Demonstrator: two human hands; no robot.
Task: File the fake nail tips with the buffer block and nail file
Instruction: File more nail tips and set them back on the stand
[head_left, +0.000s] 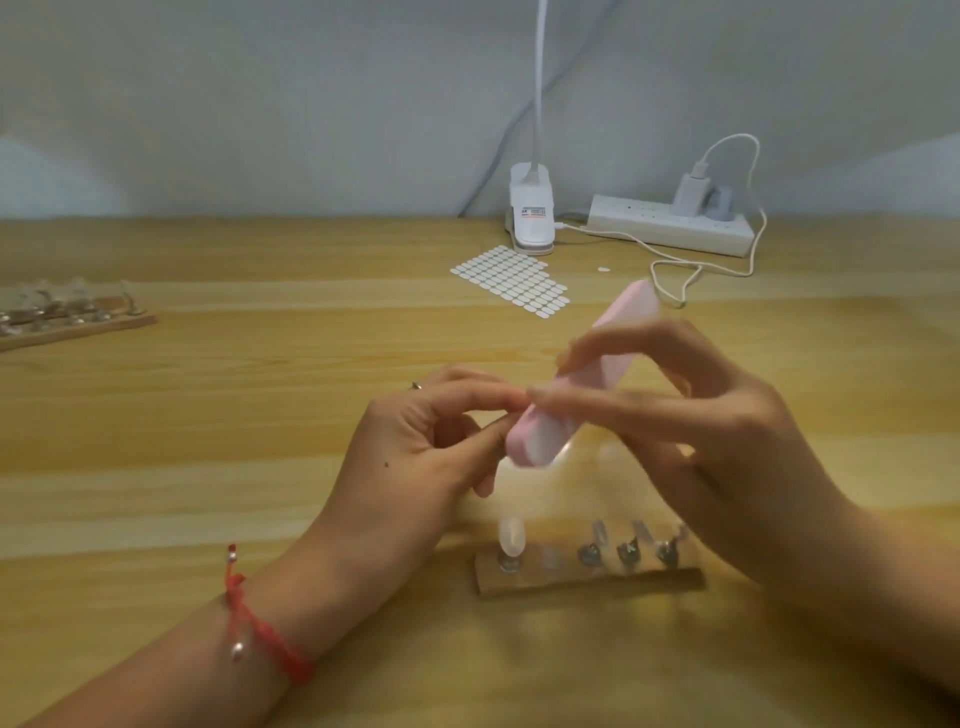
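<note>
Could lose the piece pinched in the left hand by pressing the buffer block too hard against so small a hold. Too blurred to say for certain, but presumably a fake tip, hidden between thumb and forefinger right at the block's lower end. Could also file it lopsided or too thin, with the block tilted steeply across the fingertips and little of the worked edge on view. Risks knocking the wooden stand just below both hands with a dropped wrist, toppling the nail tips mounted upright there. Grasps the block in the right hand, fingers curled over its middle, upper end pointing away toward the sticker sheet. Pinches tight with the left, other fingers folded. Holds the block in the air above the table, between the two hands, touching the left fingertips. Looks pale pink, oblong with rounded ends, a lighter layer along one side, soft-edged from blur. On the stand: one milky, oval tip at the left end, and clearer, narrower ones further right on small metal clips.
</note>
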